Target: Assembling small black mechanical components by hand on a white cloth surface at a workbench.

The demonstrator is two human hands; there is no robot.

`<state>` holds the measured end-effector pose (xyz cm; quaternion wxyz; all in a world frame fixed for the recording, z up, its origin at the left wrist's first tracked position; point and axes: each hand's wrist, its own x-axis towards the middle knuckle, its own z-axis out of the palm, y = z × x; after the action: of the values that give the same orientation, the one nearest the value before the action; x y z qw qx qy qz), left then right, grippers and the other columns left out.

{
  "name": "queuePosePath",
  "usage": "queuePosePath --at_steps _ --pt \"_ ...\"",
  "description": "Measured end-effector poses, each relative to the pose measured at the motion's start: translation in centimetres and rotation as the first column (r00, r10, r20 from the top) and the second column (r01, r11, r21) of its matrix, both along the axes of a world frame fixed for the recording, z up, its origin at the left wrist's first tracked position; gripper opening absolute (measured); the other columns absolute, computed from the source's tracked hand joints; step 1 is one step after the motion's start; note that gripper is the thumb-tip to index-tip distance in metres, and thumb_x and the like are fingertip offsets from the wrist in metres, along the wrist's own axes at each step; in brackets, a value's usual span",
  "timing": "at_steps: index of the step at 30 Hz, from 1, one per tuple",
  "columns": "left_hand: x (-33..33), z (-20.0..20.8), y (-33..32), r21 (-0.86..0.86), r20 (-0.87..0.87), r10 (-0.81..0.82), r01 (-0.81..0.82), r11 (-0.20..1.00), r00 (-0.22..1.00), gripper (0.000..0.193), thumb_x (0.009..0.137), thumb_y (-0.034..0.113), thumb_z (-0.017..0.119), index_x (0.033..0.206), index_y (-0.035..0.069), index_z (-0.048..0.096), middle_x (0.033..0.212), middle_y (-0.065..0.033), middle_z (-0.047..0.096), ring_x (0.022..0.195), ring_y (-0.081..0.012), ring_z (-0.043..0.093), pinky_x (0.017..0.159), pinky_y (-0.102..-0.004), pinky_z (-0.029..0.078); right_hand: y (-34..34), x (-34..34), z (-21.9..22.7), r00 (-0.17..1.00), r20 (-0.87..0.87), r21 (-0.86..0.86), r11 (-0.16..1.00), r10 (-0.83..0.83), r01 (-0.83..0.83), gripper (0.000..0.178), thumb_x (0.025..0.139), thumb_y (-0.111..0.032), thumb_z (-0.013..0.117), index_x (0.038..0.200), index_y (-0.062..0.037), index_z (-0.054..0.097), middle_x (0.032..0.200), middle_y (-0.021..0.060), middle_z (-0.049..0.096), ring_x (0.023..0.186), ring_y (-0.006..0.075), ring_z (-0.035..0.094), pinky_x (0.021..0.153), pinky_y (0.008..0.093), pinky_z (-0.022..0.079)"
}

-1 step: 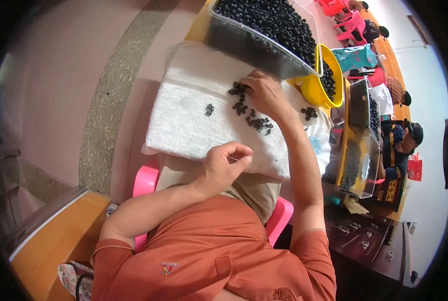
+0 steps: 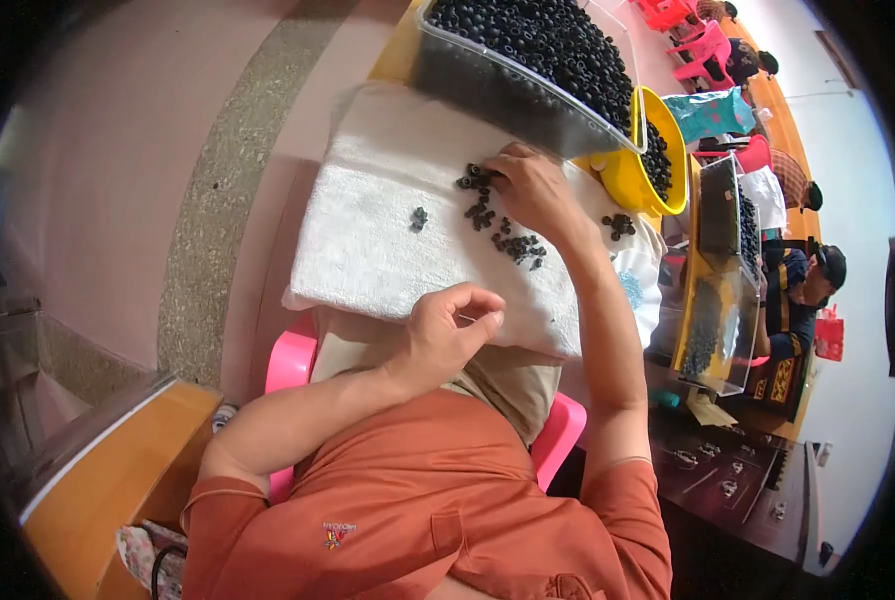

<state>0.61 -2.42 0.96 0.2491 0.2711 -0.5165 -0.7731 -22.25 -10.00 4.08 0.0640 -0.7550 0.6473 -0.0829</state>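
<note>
My right hand (image 2: pixel 537 190) reaches over the white towel (image 2: pixel 367 230), its fingers bent and drawn together at the upper end of a loose pile of small black ring-shaped pieces (image 2: pixel 481 212). Its fingertips touch the pile, and whatever they grip is hidden. Lower, close to my body, my left hand (image 2: pixel 452 325) is held above the towel's near edge. Its thumb and forefinger curl toward each other in a pinch; anything between them is too small to make out. A little clump of black pieces (image 2: pixel 419 218) lies apart on the left. Another clump (image 2: pixel 618 226) lies right of my right forearm.
Beyond the towel stands a clear plastic bin (image 2: pixel 527 85) full of black rings. A yellow bowl (image 2: pixel 627 180) holding more sits at its right. Further right are another clear bin (image 2: pixel 732 330) and a person in a dark cap (image 2: pixel 792 290). Pink chair arms (image 2: pixel 557 440) flank me.
</note>
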Motion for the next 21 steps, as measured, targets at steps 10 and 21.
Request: queuePosePath --at_steps 10,21 --pt "0.1 0.5 -1.0 0.356 -0.106 0.086 -0.043 0.933 0.991 0.019 0.094 0.006 0.063 0.112 0.0 0.061 0.096 -0.0049 0.067 0.084 -0.0096 0.063 0.076 -0.0242 0.053 8.8 2.2 2.8 0.807 0.571 0.048 0.988 -0.15 0.15 0.025 0.074 0.0 0.078 0.096 -0.0003 0.066 0.089 0.0112 0.067 0.078 0.0224 0.067 0.069 0.0328 0.053" --pt "0.1 1.4 -1.5 0.651 -0.212 -0.079 0.201 0.732 0.974 0.015 0.091 0.001 0.065 0.105 0.0 0.059 0.094 -0.0062 0.066 0.084 -0.0104 0.064 0.076 -0.0225 0.052 15.3 5.5 1.2 0.703 0.71 -0.107 0.98 -0.043 0.169 0.032 0.075 -0.014 0.081 0.099 -0.0027 0.063 0.086 0.0113 0.065 0.074 0.0277 0.065 0.062 0.0345 0.052"
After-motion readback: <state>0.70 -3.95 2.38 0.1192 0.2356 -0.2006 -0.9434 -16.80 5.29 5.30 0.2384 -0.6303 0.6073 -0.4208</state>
